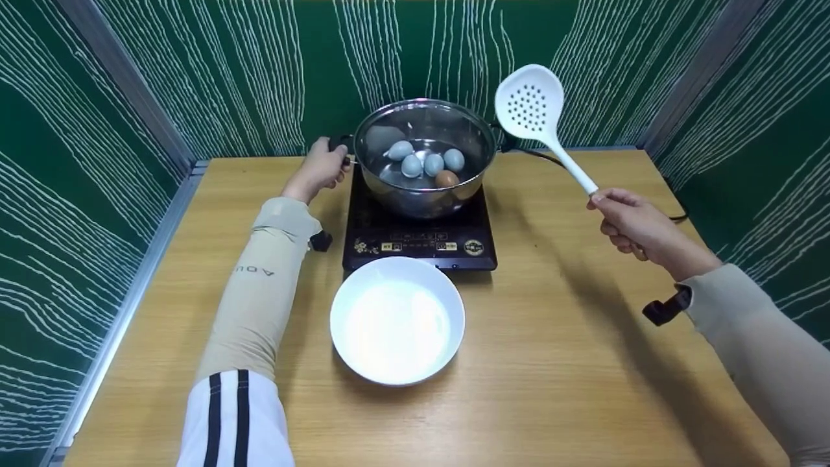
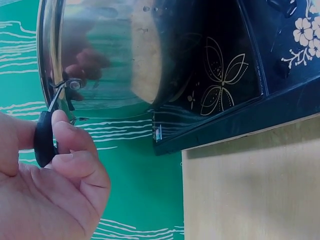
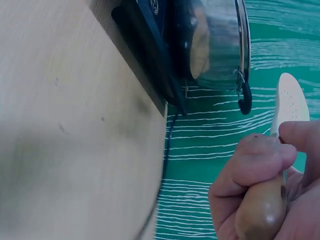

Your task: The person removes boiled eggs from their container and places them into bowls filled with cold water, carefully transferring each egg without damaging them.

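A steel pot (image 1: 421,201) stands on a black induction cooktop (image 1: 421,250). Inside it lie several pale bluish eggs (image 1: 411,166) and one brown egg (image 1: 447,179). My left hand (image 1: 322,167) grips the black side handle (image 2: 45,139) of the pot between thumb and curled fingers. Raised to the right of the pot, my right hand (image 1: 639,224) holds a white slotted spoon (image 1: 530,104) by its handle, its perforated head up and tilted left. The wooden butt of that handle (image 3: 262,207) shows below my fingers in the right wrist view.
In front of the cooktop sits a white bowl (image 1: 397,324) on the wooden table (image 1: 551,389). A black cord (image 1: 541,155) runs from behind the pot toward the right edge. Green patterned walls (image 1: 318,65) enclose the back and both sides.
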Motion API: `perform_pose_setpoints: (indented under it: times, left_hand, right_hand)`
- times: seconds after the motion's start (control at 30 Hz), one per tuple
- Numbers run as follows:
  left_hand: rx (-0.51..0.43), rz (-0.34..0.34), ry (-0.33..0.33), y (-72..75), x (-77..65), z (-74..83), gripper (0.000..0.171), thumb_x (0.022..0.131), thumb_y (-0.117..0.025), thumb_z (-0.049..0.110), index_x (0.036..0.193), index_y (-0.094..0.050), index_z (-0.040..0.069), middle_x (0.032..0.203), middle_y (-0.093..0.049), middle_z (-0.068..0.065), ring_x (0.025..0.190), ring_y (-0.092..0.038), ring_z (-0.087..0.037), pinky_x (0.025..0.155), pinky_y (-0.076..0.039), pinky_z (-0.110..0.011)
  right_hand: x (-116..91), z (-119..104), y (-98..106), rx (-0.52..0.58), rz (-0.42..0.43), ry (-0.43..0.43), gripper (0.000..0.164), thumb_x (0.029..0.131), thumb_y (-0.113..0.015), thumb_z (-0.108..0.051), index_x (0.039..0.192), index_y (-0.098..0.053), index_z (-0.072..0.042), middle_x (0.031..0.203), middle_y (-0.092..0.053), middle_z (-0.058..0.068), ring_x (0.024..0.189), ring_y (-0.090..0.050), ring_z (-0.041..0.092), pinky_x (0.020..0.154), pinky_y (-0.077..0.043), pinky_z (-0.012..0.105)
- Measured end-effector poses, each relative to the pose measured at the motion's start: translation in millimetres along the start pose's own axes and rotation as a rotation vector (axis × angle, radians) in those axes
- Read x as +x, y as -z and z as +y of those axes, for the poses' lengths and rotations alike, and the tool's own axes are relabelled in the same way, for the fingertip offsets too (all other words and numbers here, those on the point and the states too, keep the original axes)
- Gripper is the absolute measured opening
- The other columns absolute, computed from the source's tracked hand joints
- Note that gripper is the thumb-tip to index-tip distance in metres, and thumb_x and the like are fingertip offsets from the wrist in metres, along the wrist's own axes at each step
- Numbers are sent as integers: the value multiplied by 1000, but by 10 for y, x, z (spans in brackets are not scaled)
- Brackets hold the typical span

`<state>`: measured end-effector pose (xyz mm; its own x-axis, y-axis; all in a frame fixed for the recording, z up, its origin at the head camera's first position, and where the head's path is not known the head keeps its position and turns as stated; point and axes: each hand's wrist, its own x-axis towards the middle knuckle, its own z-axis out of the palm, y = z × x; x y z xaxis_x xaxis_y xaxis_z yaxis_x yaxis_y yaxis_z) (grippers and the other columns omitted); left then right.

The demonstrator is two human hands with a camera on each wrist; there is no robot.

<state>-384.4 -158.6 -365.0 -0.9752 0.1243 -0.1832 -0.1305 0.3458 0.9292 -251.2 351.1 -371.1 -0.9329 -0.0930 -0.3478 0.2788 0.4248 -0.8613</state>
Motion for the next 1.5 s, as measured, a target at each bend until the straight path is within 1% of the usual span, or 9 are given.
perform_pose_setpoints:
  times: [0.17, 0.43, 0.53, 0.73, 0.9, 1.1, 1.23, 1.3, 1.5]
  left_hand:
    - [5, -7, 3, 0, -1, -11, 47, 107, -31, 26, 147, -17, 6, 89, -52, -10, 56, -46, -12, 47, -33, -22]
    - [5, -6, -6, 2, 7, -15, 29, 107, -31, 26, 131, -27, 9, 87, -51, -9, 56, -45, -12, 47, -33, -22]
    - [7, -10, 8, 13, -2, -27, 33, 107, -31, 27, 135, -25, 9, 89, -52, -9, 58, -45, -12, 47, -33, -22]
    - [-2, -16, 31, 29, -20, -37, 52, 108, -31, 28, 152, -11, 9, 86, -51, -5, 59, -46, -13, 48, -31, -22]
    - [-6, -19, 13, 18, -18, -17, 38, 108, -30, 28, 140, -23, 9, 87, -50, -8, 58, -46, -12, 47, -31, -22]
    - [-3, -23, 18, 19, -15, 2, 43, 107, -31, 28, 144, -19, 10, 88, -51, -7, 59, -45, -12, 48, -31, -22]
    - [18, -18, 10, 40, -22, -10, 36, 107, -32, 29, 139, -25, 12, 91, -52, -7, 64, -46, -14, 52, -32, -24]
    - [19, -17, 6, 44, -30, -9, 33, 107, -33, 29, 135, -27, 12, 93, -53, -8, 65, -46, -15, 52, -33, -24]
    - [-25, -9, 9, 29, -32, -11, 29, 107, -35, 27, 130, -31, 11, 89, -52, -7, 60, -45, -13, 50, -33, -23]
  right_hand:
    - [-53, -169, -36, -79, 26, 49, 43, 101, -47, -46, 120, -54, -7, 69, -47, -1, 48, -41, 12, 41, -35, 27]
    - [-53, -400, -67, -198, 10, 63, 40, 103, -44, -33, 120, -54, 2, 73, -51, 1, 52, -44, 12, 44, -37, 26]
    - [-34, -469, -75, -244, 5, 104, 39, 104, -41, -32, 119, -54, 1, 76, -51, 2, 54, -45, 12, 46, -38, 27]
    - [8, -589, -77, -343, 17, 189, 41, 105, -40, -39, 113, -55, -2, 75, -50, 3, 56, -43, 14, 48, -36, 30]
    - [25, -655, -57, -395, 5, 243, 43, 104, -39, -44, 114, -54, -5, 83, -51, 7, 64, -44, 18, 55, -38, 32]
    - [26, -756, -48, -483, 32, 222, 49, 101, -39, -53, 124, -55, -12, 90, -47, 9, 68, -43, 22, 54, -38, 32]
    - [64, -846, -60, -590, 78, 215, 55, 102, -38, -52, 134, -56, -10, 99, -53, 13, 74, -48, 24, 58, -41, 34]
    - [94, -893, -65, -650, 102, 229, 55, 102, -38, -49, 131, -58, -7, 99, -56, 15, 76, -49, 25, 59, -42, 35]
    - [169, -1059, -92, -774, 142, 236, 49, 102, -39, -44, 112, -64, -3, 81, -53, 12, 61, -45, 23, 49, -36, 34]
